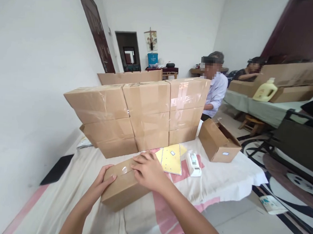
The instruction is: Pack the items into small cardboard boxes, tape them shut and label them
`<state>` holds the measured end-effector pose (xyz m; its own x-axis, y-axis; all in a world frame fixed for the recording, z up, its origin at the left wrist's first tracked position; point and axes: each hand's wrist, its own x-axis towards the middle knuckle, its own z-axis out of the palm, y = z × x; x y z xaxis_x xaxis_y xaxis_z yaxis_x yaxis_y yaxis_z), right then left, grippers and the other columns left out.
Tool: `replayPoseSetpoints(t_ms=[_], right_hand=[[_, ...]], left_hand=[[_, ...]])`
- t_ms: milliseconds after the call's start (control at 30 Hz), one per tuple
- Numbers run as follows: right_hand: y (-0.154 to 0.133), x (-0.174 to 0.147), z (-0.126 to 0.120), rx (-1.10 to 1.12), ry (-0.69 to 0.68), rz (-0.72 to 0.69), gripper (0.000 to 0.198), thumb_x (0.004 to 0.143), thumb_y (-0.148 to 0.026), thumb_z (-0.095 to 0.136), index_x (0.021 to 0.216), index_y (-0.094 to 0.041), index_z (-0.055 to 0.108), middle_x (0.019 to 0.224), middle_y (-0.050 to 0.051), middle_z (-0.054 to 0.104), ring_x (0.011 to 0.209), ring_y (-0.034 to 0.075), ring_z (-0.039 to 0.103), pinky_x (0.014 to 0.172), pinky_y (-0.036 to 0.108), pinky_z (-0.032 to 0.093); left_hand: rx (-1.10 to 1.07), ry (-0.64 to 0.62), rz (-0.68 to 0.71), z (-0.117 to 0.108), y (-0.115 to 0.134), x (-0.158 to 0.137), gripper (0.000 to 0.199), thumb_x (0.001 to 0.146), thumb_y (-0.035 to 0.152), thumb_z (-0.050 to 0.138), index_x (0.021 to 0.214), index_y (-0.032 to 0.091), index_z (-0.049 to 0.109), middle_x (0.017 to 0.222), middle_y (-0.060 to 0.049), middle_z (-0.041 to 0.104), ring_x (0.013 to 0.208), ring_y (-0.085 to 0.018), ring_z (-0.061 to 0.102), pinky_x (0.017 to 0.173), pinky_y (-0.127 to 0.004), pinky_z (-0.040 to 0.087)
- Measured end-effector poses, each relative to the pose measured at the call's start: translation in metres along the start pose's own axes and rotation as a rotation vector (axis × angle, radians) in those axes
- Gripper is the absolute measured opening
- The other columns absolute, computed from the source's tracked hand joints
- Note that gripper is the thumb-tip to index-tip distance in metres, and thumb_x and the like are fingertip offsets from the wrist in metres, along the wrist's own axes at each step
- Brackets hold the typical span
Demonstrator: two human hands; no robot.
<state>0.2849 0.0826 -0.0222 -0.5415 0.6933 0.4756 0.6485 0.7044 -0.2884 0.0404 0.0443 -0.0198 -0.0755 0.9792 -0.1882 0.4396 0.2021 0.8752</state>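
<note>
Two hands on one carton (125, 192): left hand (103, 182) clasping its end, right hand (150, 170) unclenched atop it, near clear tape (124, 169). I'd brace left, smooth firmly right.

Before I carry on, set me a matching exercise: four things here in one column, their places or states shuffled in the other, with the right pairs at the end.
Things
1. taped box
2. labelled carton
3. white device
4. pale yellow jug

Places or states
A. on the cloth-covered background table
B. between the yellow sheet and the carton
C. touched by both hands, the left hand at one end and the right hand on top
D. top open, at the right of the near tablecloth

Pairs: 1-C, 2-D, 3-B, 4-A
</note>
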Motion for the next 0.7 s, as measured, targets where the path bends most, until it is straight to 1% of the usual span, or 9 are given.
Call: replayPoseSetpoints(t_ms=[167, 233, 300, 367, 433, 500, 567, 633, 700], right_hand=[[0.004, 0.000, 0.006, 0.058, 0.064, 0.005, 0.023, 0.094, -0.028, 0.060, 0.111, -0.029, 0.075, 0.132, -0.003, 0.071, 0.129, 0.025, 0.053, 0.112, 0.047, 0.032], [0.003, 0.000, 0.007, 0.085, 0.098, 0.028, 0.019, 0.090, -0.027, 0.064, 0.105, -0.027, 0.076, 0.127, -0.001, 0.073, 0.125, 0.025, 0.055, 0.109, 0.046, 0.035], [0.001, -0.002, 0.008, 0.117, 0.148, 0.079, 0.017, 0.088, -0.025, 0.065, 0.100, -0.026, 0.076, 0.122, 0.002, 0.074, 0.121, 0.026, 0.057, 0.105, 0.045, 0.040], [0.003, -0.006, 0.009, 0.181, 0.218, 0.138, 0.019, 0.089, -0.025, 0.064, 0.104, -0.025, 0.075, 0.124, 0.004, 0.073, 0.120, 0.026, 0.058, 0.102, 0.043, 0.043], [0.012, -0.013, 0.009, 0.261, 0.268, 0.184, 0.027, 0.096, -0.027, 0.056, 0.118, -0.023, 0.071, 0.131, 0.006, 0.069, 0.122, 0.023, 0.059, 0.103, 0.039, 0.045], [0.034, -0.022, 0.010, 0.235, 0.255, 0.304, 0.035, 0.104, -0.025, 0.040, 0.128, -0.022, 0.066, 0.136, 0.007, 0.066, 0.125, 0.018, 0.058, 0.105, 0.033, 0.045], [0.067, -0.031, 0.010, 0.105, 0.196, 0.491, 0.042, 0.106, -0.018, 0.030, 0.130, -0.021, 0.064, 0.134, 0.008, 0.067, 0.126, 0.018, 0.056, 0.106, 0.031, 0.044], [0.106, -0.037, 0.010, -0.006, 0.137, 0.639, 0.043, 0.101, -0.011, 0.034, 0.129, -0.019, 0.065, 0.135, 0.012, 0.065, 0.128, 0.023, 0.053, 0.105, 0.036, 0.043], [0.140, -0.039, 0.010, -0.051, 0.078, 0.710, 0.045, 0.092, -0.002, 0.042, 0.124, -0.019, 0.069, 0.139, 0.015, 0.061, 0.128, 0.029, 0.050, 0.101, 0.042, 0.043]], left_hand=[[-0.048, 0.067, 0.001, 0.006, 0.001, -0.002, 0.061, 0.080, 0.071, 0.058, 0.124, 0.030, 0.050, 0.128, -0.004, 0.061, 0.113, -0.030, 0.061, 0.097, -0.040, 0.049], [-0.054, 0.066, 0.001, 0.007, 0.001, -0.003, 0.062, 0.079, 0.071, 0.059, 0.123, 0.030, 0.050, 0.127, -0.004, 0.062, 0.112, -0.030, 0.061, 0.096, -0.039, 0.048], [-0.055, 0.063, -0.007, 0.008, 0.002, -0.003, 0.061, 0.079, 0.071, 0.059, 0.124, 0.030, 0.050, 0.128, -0.004, 0.061, 0.114, -0.030, 0.059, 0.097, -0.040, 0.047], [-0.054, 0.067, -0.010, 0.008, 0.002, -0.002, 0.058, 0.081, 0.069, 0.058, 0.124, 0.031, 0.049, 0.131, -0.004, 0.058, 0.118, -0.030, 0.057, 0.099, -0.041, 0.045], [-0.056, 0.065, -0.014, 0.007, 0.001, -0.002, 0.056, 0.082, 0.068, 0.057, 0.124, 0.032, 0.048, 0.133, -0.004, 0.056, 0.121, -0.030, 0.055, 0.100, -0.040, 0.043], [-0.057, 0.056, -0.033, 0.005, 0.000, -0.002, 0.057, 0.082, 0.069, 0.057, 0.125, 0.033, 0.048, 0.134, -0.004, 0.056, 0.120, -0.030, 0.055, 0.098, -0.040, 0.044], [-0.060, 0.054, -0.055, 0.004, -0.002, -0.001, 0.059, 0.080, 0.070, 0.058, 0.125, 0.033, 0.048, 0.134, -0.004, 0.057, 0.118, -0.030, 0.056, 0.095, -0.039, 0.046], [-0.062, 0.072, -0.063, 0.005, -0.003, 0.000, 0.059, 0.079, 0.070, 0.059, 0.124, 0.033, 0.050, 0.132, -0.003, 0.058, 0.116, -0.030, 0.058, 0.093, -0.038, 0.047], [-0.060, 0.108, -0.056, 0.007, -0.002, 0.000, 0.059, 0.078, 0.070, 0.061, 0.123, 0.032, 0.052, 0.130, -0.002, 0.059, 0.115, -0.029, 0.058, 0.092, -0.036, 0.048]])
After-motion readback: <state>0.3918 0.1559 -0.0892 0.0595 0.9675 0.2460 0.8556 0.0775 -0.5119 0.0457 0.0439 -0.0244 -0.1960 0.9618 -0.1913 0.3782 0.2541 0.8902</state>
